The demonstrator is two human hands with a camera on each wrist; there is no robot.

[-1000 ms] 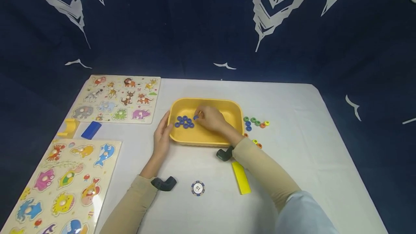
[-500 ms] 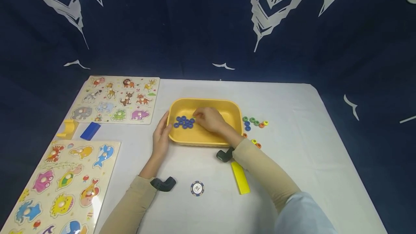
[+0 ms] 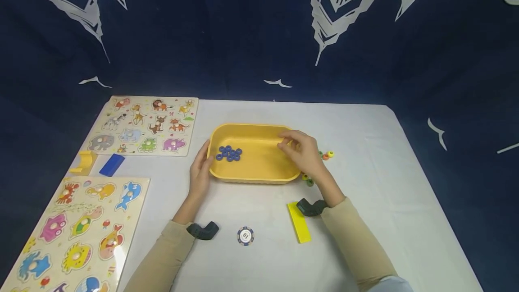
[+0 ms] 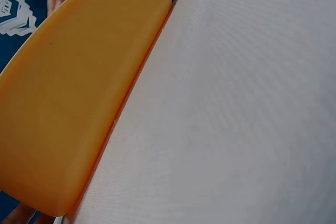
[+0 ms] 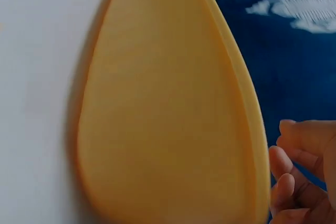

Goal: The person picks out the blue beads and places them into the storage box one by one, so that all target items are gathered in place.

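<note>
A shallow yellow tray sits on the white table, with several blue beads grouped inside near its left end. My left hand rests against the tray's left end, its fingers along the outer wall and thumb at the near corner. Over the tray's right rim is my right hand, fingers loosely bent and nothing visible between them. In the right wrist view the right hand's fingers appear beside the tray wall. Loose coloured beads lie right of the tray, partly hidden behind the right hand.
Two animal peg puzzle boards lie at the left, with a yellow arch block and a blue block between them. Nearer are a poker chip and a yellow strip block. Green and yellow beads lie by the tray's near right corner.
The right hand has moved right, from beside the blue beads to the tray's right rim; the blue bead it pinched a second ago now lies with the others. The left hand stays in place.
</note>
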